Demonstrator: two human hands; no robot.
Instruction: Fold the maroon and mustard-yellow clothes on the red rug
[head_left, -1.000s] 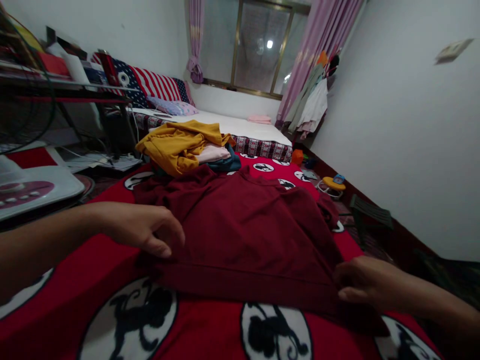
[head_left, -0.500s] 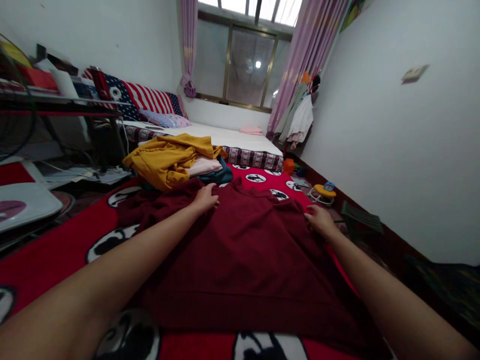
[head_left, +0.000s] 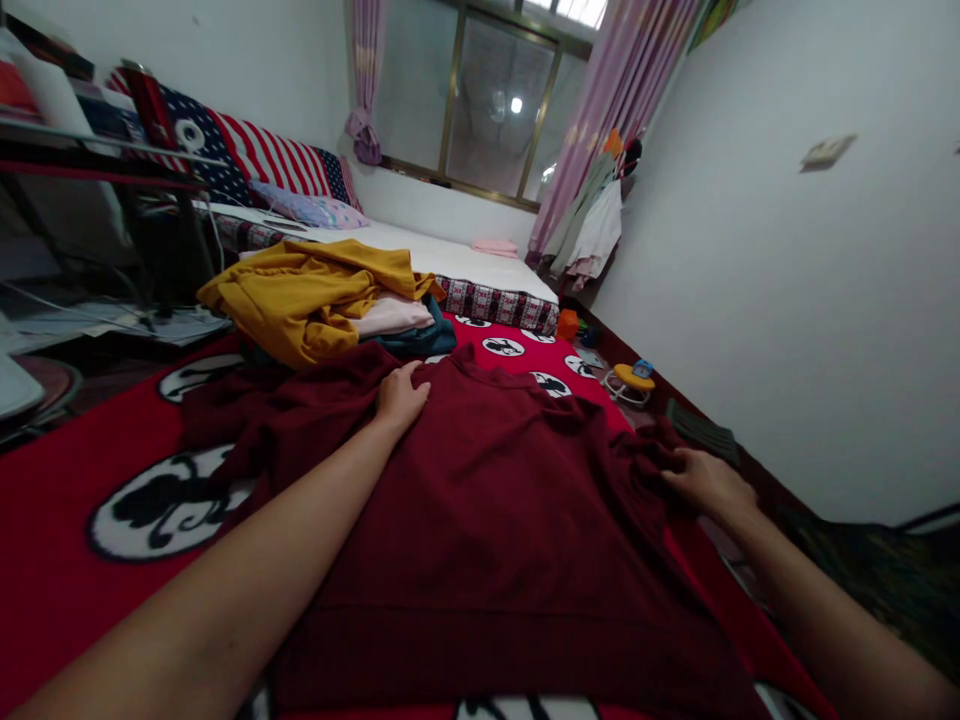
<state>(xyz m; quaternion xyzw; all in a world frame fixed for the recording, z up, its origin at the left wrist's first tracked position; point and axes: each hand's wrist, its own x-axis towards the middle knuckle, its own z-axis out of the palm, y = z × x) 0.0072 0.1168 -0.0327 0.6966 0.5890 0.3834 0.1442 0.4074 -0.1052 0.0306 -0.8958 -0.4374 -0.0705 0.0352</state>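
Observation:
A dark red sweatshirt [head_left: 495, 500] lies spread on the red blanket, its hem toward me and its neckline away. My left hand [head_left: 403, 395] is closed on the cloth at the shoulder, left of the neckline; its fingertips are partly hidden. At the right side, my right hand [head_left: 709, 482] grips the bunched sleeve, held out past the edge of the bedding. The other sleeve lies crumpled on the left, beyond my left forearm.
A heap of clothes with a mustard-yellow garment [head_left: 300, 300] on top sits beyond the sweatshirt. The red blanket [head_left: 52, 530] has black-and-white round prints. A cluttered desk [head_left: 97, 170] stands left, a bed [head_left: 420, 250] behind, and a yellow stool [head_left: 634, 377] by the right wall.
My right hand has moved right and toward me, drawing the right sleeve outward. My left hand stays at the shoulder. The view has tilted down and shifted slightly.

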